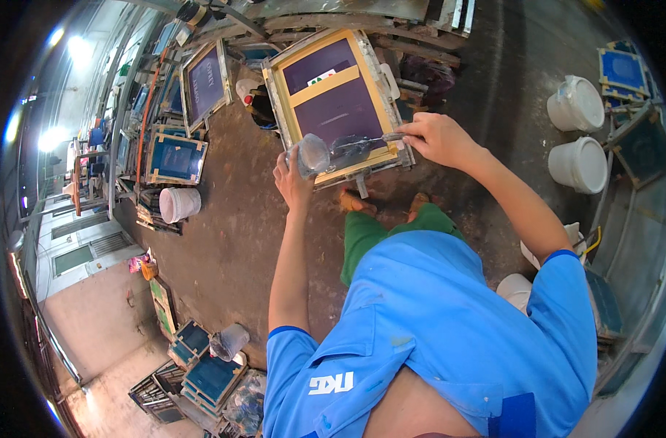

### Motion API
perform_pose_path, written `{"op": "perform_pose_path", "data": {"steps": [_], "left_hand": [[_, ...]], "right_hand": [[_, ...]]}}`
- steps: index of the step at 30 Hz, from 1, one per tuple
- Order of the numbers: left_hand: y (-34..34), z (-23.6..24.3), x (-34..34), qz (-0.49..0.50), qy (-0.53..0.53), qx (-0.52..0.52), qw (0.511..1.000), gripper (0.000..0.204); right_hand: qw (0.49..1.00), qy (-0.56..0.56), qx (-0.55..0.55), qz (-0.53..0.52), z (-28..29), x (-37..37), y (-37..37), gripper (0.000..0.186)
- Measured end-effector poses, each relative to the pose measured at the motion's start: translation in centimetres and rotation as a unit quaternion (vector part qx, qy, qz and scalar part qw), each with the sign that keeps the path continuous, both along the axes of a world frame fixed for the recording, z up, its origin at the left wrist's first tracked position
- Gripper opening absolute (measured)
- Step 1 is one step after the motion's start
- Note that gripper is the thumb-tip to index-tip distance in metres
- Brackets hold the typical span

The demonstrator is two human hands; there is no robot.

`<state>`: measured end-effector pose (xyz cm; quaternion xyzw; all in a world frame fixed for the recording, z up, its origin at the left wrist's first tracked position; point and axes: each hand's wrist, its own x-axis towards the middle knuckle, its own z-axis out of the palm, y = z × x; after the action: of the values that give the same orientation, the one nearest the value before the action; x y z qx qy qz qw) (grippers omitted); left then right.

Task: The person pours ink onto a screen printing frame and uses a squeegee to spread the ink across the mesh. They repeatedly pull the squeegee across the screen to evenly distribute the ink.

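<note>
My left hand is closed around a translucent plastic cup, tilted over the lower left corner of a screen-printing frame. In my right hand is the handle of a spatula, gripped between thumb and fingers. Its blade points left toward the cup and looks wet. The frame has a dark purple mesh edged with yellowish tape. A tape strip crosses the mesh, and a small white patch with coloured marks shows just above it. What the cup contains is hard to make out.
Another purple screen frame leans at the left, near a blue one and a white bucket. Two lidded white buckets stand on the right. More screens are stacked at lower left. Brown floor surrounds my feet.
</note>
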<state>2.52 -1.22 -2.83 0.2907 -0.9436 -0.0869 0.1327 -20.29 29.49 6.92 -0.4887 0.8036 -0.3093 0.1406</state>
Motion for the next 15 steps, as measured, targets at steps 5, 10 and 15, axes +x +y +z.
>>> {"op": "perform_pose_path", "data": {"steps": [5, 10, 15], "left_hand": [[-1.2, -0.3, 0.3, 0.018, -0.026, 0.073, 0.997, 0.095], [-2.5, -0.5, 0.2, 0.012, -0.005, 0.066, 0.998, 0.097], [-3.4, -0.5, -0.2, -0.03, -0.034, 0.082, 0.996, 0.098]], "right_hand": [[0.999, -0.019, 0.014, 0.023, 2.8, -0.8, -2.9, 0.026], [0.995, 0.026, 0.091, 0.023, 2.1, -0.7, -5.9, 0.025], [0.986, 0.123, 0.085, 0.077, 0.4, 0.2, -11.9, 0.012]]}}
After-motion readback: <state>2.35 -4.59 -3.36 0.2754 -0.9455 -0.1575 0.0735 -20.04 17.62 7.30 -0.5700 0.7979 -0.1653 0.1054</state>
